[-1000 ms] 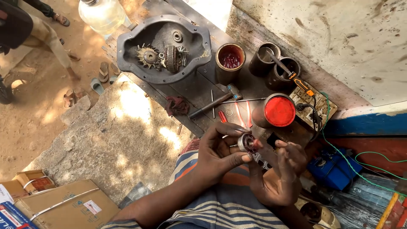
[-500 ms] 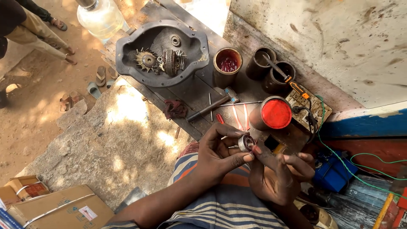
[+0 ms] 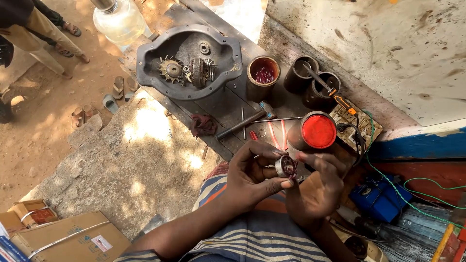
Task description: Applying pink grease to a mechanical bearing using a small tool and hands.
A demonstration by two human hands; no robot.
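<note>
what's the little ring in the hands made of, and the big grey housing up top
Ring: looks like bright steel, shiny silver rim, with red smeared inside, maybe grease. Housing: probably cast metal, dull grey and grimy, thick rounded rim. Left hand pinches the ring; right hand touches it.

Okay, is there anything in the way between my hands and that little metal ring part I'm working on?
Nothing visible does. The left hand already pinches the small metal bearing between thumb and fingers, and the right hand has fingertips against its other side. The red-lidded tin sits beyond them on the bench, apart from the bearing.
</note>
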